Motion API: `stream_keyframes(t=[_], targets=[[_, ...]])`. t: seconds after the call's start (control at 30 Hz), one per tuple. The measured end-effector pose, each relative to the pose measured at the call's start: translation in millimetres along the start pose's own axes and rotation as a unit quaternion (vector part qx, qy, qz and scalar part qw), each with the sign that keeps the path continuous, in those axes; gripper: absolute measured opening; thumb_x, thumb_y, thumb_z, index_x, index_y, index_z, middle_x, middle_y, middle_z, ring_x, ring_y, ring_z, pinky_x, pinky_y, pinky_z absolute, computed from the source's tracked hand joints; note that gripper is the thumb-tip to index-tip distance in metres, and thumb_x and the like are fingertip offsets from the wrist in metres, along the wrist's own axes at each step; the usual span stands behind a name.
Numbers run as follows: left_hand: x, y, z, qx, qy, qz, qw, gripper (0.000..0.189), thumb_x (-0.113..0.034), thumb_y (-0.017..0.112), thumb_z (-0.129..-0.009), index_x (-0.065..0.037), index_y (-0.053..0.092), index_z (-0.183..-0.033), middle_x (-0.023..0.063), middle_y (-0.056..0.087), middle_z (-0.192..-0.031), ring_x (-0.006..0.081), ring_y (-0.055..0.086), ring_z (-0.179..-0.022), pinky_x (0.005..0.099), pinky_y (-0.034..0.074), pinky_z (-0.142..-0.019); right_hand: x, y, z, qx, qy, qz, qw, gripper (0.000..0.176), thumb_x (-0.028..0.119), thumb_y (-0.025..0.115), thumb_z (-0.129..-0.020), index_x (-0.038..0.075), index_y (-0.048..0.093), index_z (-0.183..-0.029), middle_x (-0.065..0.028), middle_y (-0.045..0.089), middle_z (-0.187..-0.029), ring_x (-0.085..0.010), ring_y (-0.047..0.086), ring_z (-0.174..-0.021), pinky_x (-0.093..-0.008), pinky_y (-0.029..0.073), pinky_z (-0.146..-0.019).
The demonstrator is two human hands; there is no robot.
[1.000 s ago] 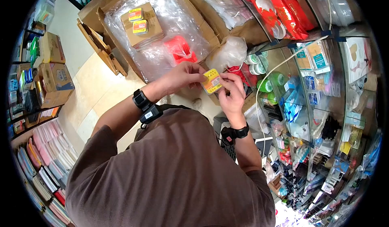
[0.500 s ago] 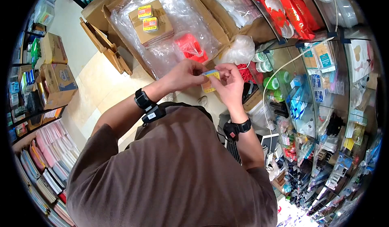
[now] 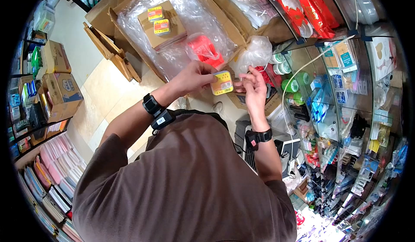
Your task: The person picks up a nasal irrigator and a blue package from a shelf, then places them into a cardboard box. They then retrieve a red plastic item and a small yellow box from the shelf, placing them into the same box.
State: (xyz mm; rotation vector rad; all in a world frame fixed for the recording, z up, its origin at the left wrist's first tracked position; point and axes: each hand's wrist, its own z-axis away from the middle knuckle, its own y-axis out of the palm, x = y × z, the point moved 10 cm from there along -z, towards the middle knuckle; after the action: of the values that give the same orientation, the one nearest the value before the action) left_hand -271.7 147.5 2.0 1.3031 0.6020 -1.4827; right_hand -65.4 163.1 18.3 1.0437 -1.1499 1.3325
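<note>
My left hand (image 3: pixel 192 78) grips the left edge of a small yellow packet (image 3: pixel 222 83) with rounded corners and a printed orange label. Just right of the packet is my right hand (image 3: pixel 254 86), its fingers apart and partly curled, with nothing held in them. Two similar yellow packets (image 3: pixel 162 26) lie on a brown cardboard box (image 3: pixel 159 40). That box rests on clear plastic wrap in a large open carton (image 3: pixel 142 62). Beside it in the wrap is a red item (image 3: pixel 203 51).
Glass shelves (image 3: pixel 322 99) full of packaged goods line the right, with a white cable (image 3: pixel 298 72) in front. Flattened cardboard (image 3: pixel 108 51) stands left of the carton. Further left are cartons (image 3: pixel 62 88) on a shelf and stacked papers (image 3: pixel 58 155). A white plastic bag (image 3: pixel 255 54) sits behind my right hand.
My right hand has let go of the packet and moved slightly right. The packet now faces up more fully, in my left hand alone.
</note>
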Motion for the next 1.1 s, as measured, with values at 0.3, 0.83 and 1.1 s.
stream_keyframes(t=[0.3, 0.83, 1.1], targets=[[-0.4, -10.1, 2.4, -0.009, 0.022, -0.021, 0.999, 0.021, -0.014, 0.069, -0.095, 0.001, 0.068, -0.109, -0.0022, 0.064, -0.082, 0.0041, 0.057, -0.071, 0.0220, 0.045, -0.060, -8.5, 36.1, 5.6, 0.103, 0.020, 0.024, 0.994, 0.022, 0.009, 0.059, -0.103, 0.000, 0.065, -0.122, -0.0017, 0.070, -0.091, -0.0076, 0.065, -0.079, -0.0225, 0.052, -0.068], [-0.4, -367.3, 63.1, -0.508, 0.061, -0.144, 0.847, 0.020, -0.016, 0.063, -0.100, -0.002, 0.072, -0.112, 0.0031, 0.069, -0.090, 0.0091, 0.057, -0.073, 0.0248, 0.045, -0.063, -76.7, -65.7, 27.0, -0.008, 0.078, -0.001, 0.997, 0.018, 0.010, 0.061, -0.101, 0.001, 0.065, -0.115, -0.0075, 0.071, -0.091, -0.0123, 0.066, -0.071, -0.0248, 0.052, -0.064], [11.1, -424.5, 23.3, -0.534, 0.051, -0.224, 0.814, 0.026, -0.023, 0.069, -0.092, -0.005, 0.075, -0.109, 0.0128, 0.075, -0.089, 0.0218, 0.070, -0.080, 0.0346, 0.054, -0.074, -89.5, -71.8, 32.0, -0.028, 0.113, -0.004, 0.993, 0.015, 0.010, 0.061, -0.100, 0.001, 0.066, -0.111, -0.0070, 0.071, -0.089, -0.0126, 0.065, -0.069, -0.0259, 0.052, -0.063]])
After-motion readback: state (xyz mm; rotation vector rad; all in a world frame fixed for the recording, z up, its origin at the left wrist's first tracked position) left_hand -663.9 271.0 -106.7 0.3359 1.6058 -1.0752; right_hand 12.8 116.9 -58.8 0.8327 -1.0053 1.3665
